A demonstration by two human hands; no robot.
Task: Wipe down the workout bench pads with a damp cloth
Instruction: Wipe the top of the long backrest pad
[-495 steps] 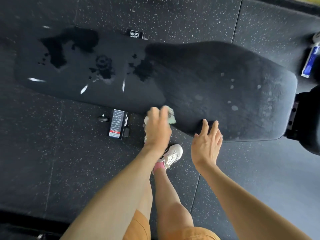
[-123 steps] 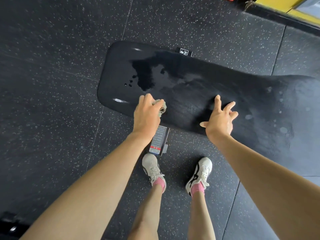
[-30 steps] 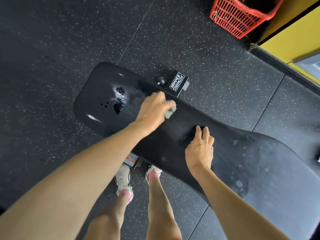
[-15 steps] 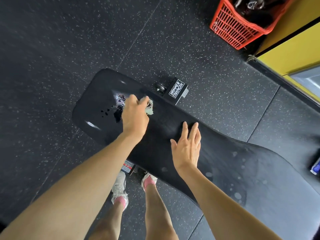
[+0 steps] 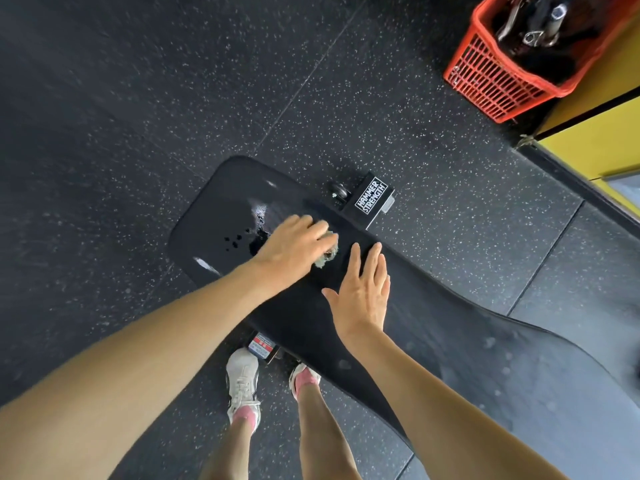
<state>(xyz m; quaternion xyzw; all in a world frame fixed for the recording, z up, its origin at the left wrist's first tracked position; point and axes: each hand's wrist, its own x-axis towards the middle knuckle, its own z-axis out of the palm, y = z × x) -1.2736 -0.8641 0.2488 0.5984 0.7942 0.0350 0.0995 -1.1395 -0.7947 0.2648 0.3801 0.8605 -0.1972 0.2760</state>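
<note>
Two hands are on the bench pad (image 5: 214, 206): our left hand (image 5: 294, 247) has its grip closed over a wadded pale-green cloth (image 5: 325, 260), pressing it to the pad, while our right hand (image 5: 363, 292) lies flat just right of that grip, fingers straight and holding nothing. Just left of the grip sit a glossy wet patch (image 5: 260, 214) and a few beads of water (image 5: 232, 241), so we judge the step in hand is wiping the narrow end of the pad. To do it well, we would sweep leftward from the grip through the wet patch in overlapping passes, press evenly, and carry each stroke over the rounded edge. The pad is smooth black upholstery, shiny where wet and dull matte to the right of the grip, with rounded corners; the cloth looks soft and nubbly. Beyond the grip, a black frame foot marked HAMMER STRENGTH (image 5: 372, 201) rests on speckled rubber flooring (image 5: 138, 116).
</note>
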